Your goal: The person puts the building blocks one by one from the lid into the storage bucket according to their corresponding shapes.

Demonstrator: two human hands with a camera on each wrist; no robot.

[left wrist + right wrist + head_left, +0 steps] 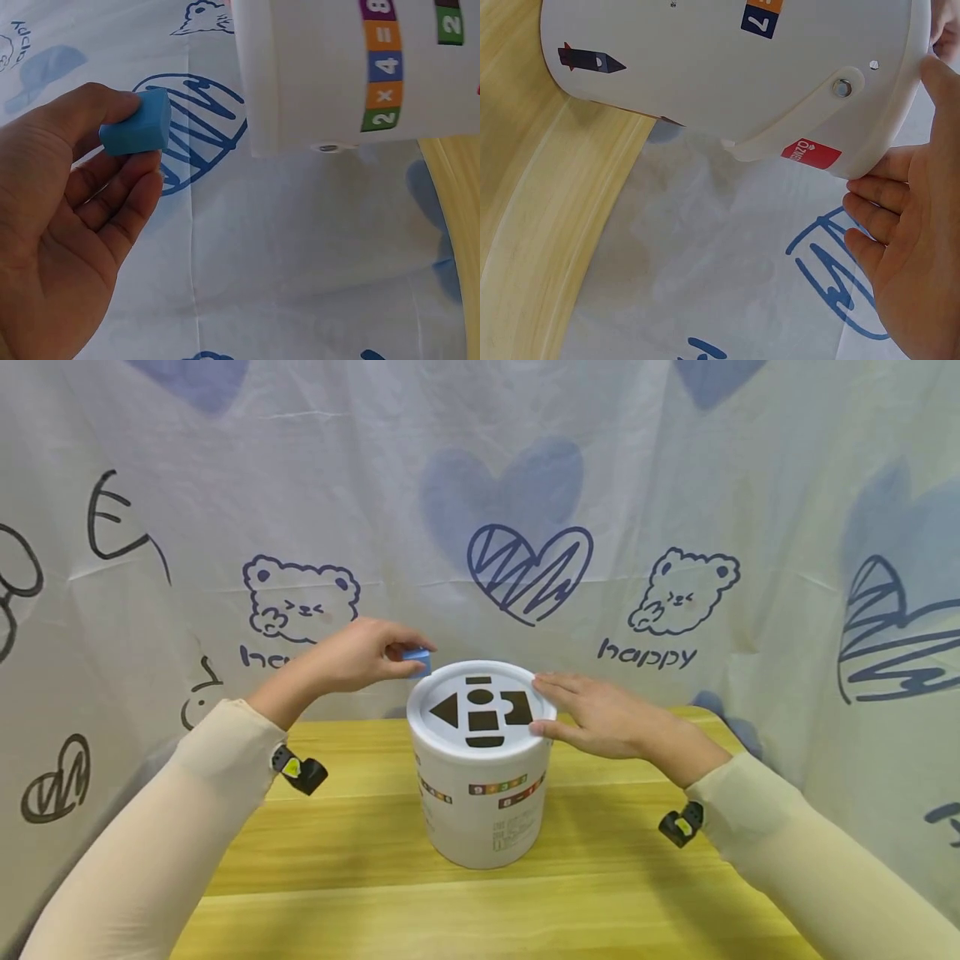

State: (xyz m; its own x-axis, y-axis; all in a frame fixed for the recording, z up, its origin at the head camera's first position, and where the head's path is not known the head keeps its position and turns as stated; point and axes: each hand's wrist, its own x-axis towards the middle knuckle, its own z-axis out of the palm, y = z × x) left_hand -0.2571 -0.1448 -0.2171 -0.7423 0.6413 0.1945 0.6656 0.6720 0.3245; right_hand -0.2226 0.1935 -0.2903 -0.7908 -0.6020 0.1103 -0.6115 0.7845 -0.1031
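Observation:
In the head view my left hand [367, 656] pinches a small blue block [417, 662] between thumb and fingers, just beyond the left rim of a white shape-sorter bucket [480, 810]. The left wrist view shows the block [139, 124] with one flat end face, its far side hidden by the fingers. On the bucket's white lid [442, 739] are dark cut-outs: a triangle, an oval, a square and several others. My right hand [600, 714] rests on the lid's right edge, thumb and fingers spread. Seen from the right wrist, its fingers [877, 195] lie fairly straight against the rim.
The bucket stands upright on a yellow wood-grain table [322, 860]. A white handle [799, 112] hangs down its side. Behind the table hangs a pale curtain [420, 543] with hearts and bears drawn on it.

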